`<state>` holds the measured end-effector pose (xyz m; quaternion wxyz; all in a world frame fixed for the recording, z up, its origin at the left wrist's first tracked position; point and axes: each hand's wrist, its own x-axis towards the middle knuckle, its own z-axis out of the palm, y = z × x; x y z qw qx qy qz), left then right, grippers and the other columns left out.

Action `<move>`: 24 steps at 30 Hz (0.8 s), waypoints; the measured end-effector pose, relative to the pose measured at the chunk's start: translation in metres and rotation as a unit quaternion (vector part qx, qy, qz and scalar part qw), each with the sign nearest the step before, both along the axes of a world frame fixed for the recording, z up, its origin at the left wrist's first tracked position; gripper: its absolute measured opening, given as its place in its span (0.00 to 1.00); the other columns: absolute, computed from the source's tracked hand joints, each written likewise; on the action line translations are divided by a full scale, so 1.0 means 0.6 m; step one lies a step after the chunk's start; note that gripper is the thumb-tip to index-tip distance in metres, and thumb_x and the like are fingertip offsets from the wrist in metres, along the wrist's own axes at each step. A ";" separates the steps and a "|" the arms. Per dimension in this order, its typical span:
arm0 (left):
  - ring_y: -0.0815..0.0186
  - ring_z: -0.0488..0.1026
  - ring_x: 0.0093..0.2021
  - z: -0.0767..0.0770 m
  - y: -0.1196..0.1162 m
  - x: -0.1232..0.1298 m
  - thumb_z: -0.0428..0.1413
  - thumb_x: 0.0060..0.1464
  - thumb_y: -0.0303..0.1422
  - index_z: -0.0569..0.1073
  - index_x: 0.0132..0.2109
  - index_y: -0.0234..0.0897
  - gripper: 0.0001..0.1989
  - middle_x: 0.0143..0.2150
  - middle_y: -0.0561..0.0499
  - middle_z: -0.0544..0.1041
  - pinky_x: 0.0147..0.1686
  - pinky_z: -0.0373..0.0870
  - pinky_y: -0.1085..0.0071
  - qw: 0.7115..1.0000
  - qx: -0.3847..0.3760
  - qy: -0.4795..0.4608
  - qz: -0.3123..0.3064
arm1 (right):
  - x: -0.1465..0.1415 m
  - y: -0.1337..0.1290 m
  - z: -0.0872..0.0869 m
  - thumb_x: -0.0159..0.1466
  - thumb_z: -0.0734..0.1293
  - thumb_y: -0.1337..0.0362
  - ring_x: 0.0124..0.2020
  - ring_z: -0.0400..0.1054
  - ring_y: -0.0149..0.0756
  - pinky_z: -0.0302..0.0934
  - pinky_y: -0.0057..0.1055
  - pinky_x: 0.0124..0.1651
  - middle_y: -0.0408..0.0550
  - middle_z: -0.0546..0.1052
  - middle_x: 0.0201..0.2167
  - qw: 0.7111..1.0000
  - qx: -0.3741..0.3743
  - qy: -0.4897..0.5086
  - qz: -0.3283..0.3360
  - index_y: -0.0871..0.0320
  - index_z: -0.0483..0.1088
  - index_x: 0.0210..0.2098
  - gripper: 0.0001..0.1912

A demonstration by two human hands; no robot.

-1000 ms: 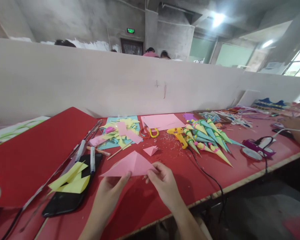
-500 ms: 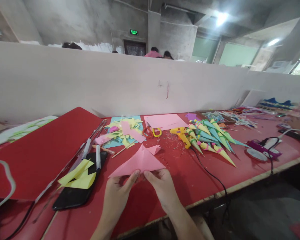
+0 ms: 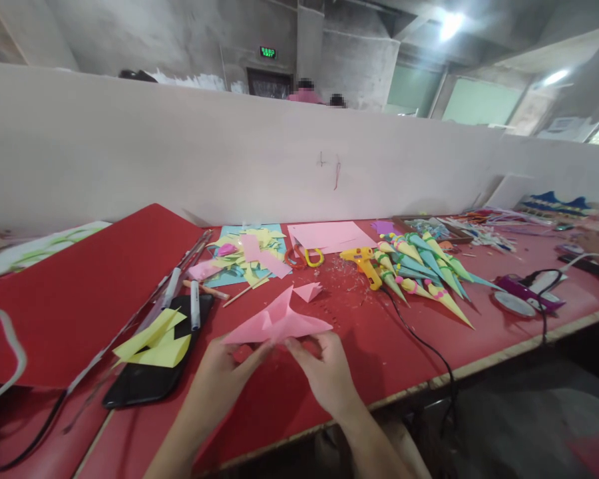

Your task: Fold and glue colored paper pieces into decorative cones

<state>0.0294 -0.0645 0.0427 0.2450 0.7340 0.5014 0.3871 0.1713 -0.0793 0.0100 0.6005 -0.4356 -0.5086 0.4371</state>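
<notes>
A folded pink paper (image 3: 279,320) is held over the red table between both hands, its peak pointing up and its sides flared. My left hand (image 3: 229,369) is closed on its left lower edge, thumb near the middle. At the right lower edge, my right hand (image 3: 322,369) pinches the same paper with the thumb in front. Just behind it lies a smaller folded pink piece (image 3: 308,291). The fingertips behind the paper are hidden.
Beyond lie paper scraps (image 3: 252,256), scissors (image 3: 313,257), a yellow glue gun (image 3: 363,265) with a black cord and several paper cones (image 3: 429,266). At left are a black phone (image 3: 144,386), markers (image 3: 195,306) and a red board (image 3: 100,286). Another person's hand (image 3: 596,239) shows far right.
The pink paper's left side has opened into a raised fold, and its peak leans slightly right. My left hand has shifted a little left. The view has tilted slightly.
</notes>
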 end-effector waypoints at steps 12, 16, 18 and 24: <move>0.63 0.73 0.30 0.005 -0.005 -0.021 0.52 0.44 0.37 0.73 0.28 0.36 0.10 0.27 0.52 0.76 0.30 0.69 0.74 0.998 0.030 0.053 -0.023 | 0.011 -0.008 0.014 0.56 0.63 0.69 0.36 0.68 0.33 0.61 0.26 0.40 0.46 0.76 0.33 0.981 0.107 -0.141 0.077 0.58 0.72 0.33 0.08; 0.65 0.72 0.29 -0.001 0.000 -0.020 0.51 0.45 0.34 0.74 0.30 0.37 0.09 0.28 0.51 0.77 0.33 0.69 0.73 0.999 0.028 0.027 -0.034 | 0.007 -0.008 0.002 0.53 0.66 0.65 0.43 0.66 0.39 0.58 0.32 0.47 0.49 0.74 0.38 0.989 0.052 -0.132 0.044 0.58 0.71 0.37 0.11; 0.66 0.71 0.27 -0.004 0.001 -0.016 0.50 0.46 0.33 0.73 0.29 0.36 0.08 0.26 0.52 0.76 0.32 0.69 0.73 0.999 0.015 0.018 -0.049 | 0.006 -0.005 -0.001 0.51 0.68 0.62 0.42 0.66 0.39 0.59 0.32 0.45 0.49 0.73 0.37 0.995 0.012 -0.095 0.030 0.59 0.70 0.37 0.14; 0.64 0.72 0.30 -0.008 0.000 -0.004 0.52 0.45 0.31 0.74 0.29 0.34 0.07 0.28 0.51 0.77 0.33 0.69 0.72 0.997 -0.042 -0.024 -0.061 | 0.009 0.003 0.007 0.52 0.67 0.62 0.22 0.60 0.26 0.55 0.22 0.25 0.38 0.66 0.19 0.996 -0.008 0.054 0.067 0.60 0.66 0.24 0.08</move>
